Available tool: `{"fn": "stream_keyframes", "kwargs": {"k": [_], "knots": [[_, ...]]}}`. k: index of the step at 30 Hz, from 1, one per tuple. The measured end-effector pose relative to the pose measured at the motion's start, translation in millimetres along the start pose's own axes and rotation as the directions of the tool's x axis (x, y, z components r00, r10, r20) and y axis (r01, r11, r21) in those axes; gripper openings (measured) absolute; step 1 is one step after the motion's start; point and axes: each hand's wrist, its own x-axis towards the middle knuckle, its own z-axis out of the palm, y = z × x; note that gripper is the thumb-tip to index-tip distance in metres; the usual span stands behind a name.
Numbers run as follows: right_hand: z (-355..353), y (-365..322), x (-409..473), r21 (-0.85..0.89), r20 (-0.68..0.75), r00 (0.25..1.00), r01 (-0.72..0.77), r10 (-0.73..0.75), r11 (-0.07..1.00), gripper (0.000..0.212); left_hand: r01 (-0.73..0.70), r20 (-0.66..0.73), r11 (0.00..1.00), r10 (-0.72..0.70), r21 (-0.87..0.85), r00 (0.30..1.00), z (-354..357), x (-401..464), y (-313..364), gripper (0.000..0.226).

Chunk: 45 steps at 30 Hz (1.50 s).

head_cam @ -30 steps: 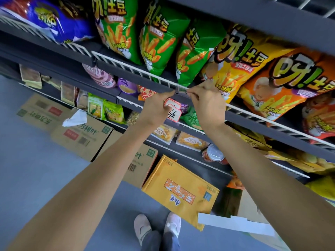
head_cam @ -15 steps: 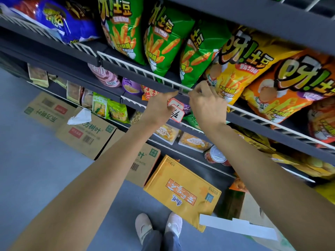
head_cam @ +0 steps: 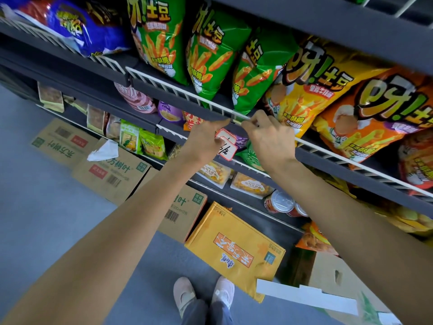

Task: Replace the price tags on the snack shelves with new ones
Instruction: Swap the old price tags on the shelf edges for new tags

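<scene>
Price tags (head_cam: 225, 145), white cards with red borders and handwritten black marks, sit in the left hand (head_cam: 206, 141), held between the thumb and the curled fingers just below the front edge of the snack shelf (head_cam: 164, 95). At least two cards overlap there, the lower one showing a handwritten figure. That hand's index finger stretches out and touches the white wire rail (head_cam: 187, 95) running along the shelf front. The right hand (head_cam: 269, 139) is close beside it, its fingers bent and pinched at the same rail, where something small and pale (head_cam: 237, 120) shows between the two hands; what exactly it grips I cannot tell.

Behind the rail stand green snack bags (head_cam: 210, 57) with pictures of potato sticks, then a yellow bag (head_cam: 311, 87) and an orange bag (head_cam: 365, 113) to the right. A blue bag (head_cam: 89, 29) lies on the same shelf level to the left. Lower shelves carry smaller packets and red cans (head_cam: 281, 204).

On the grey floor (head_cam: 46, 219) lie brown cardboard boxes (head_cam: 110, 172), one with a crumpled white paper (head_cam: 103, 151) on top, and a yellow carton (head_cam: 236, 249). The person's pale shoes (head_cam: 203, 294) show at the bottom, and a white strip (head_cam: 304, 299) rests on a box to the right.
</scene>
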Motion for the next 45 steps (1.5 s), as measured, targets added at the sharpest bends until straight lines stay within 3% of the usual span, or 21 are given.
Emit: {"fn": "stream_keyframes", "kwargs": {"k": [4,8,17,25,28,39,43,45], "knots": [[-10,-6,3,-0.027,0.047,0.999,-0.018,0.019,0.999,0.019,-0.003,0.003,1.0,0.003,0.019,1.0,0,0,1,0.051],[-14,-6,3,-0.031,0.108,0.994,-0.013,0.016,0.999,0.038,0.003,-0.001,0.999,-0.003,0.033,1.0,0,2,0,0.051],[-2,-2,-1,-0.096,0.046,0.999,0.007,-0.003,0.995,0.016,-0.007,-0.001,0.998,0.007,0.057,1.0,6,7,-5,0.055],[-3,0,3,-0.029,-0.024,0.999,0.021,-0.022,0.999,0.019,-0.02,-0.018,0.999,0.021,0.05,1.0,5,7,-1,0.053],[-1,1,2,-0.012,-0.052,0.998,0.024,-0.024,1.0,0.032,-0.023,-0.009,0.998,0.023,0.063,1.0,6,7,-1,0.053],[4,6,-5,-0.039,-0.059,0.998,0.03,-0.032,0.999,0.039,-0.024,0.003,0.999,0.024,0.041,1.0,5,6,-5,0.053],[4,5,-10,-0.058,-0.02,0.999,0.042,-0.043,0.997,0.033,-0.037,-0.003,0.998,0.037,0.05,0.999,7,9,-10,0.053],[3,5,-14,-0.041,0.01,0.999,0.045,-0.045,0.998,0.04,-0.041,0.0,0.998,0.041,0.053,0.999,6,8,-9,0.054]]}}
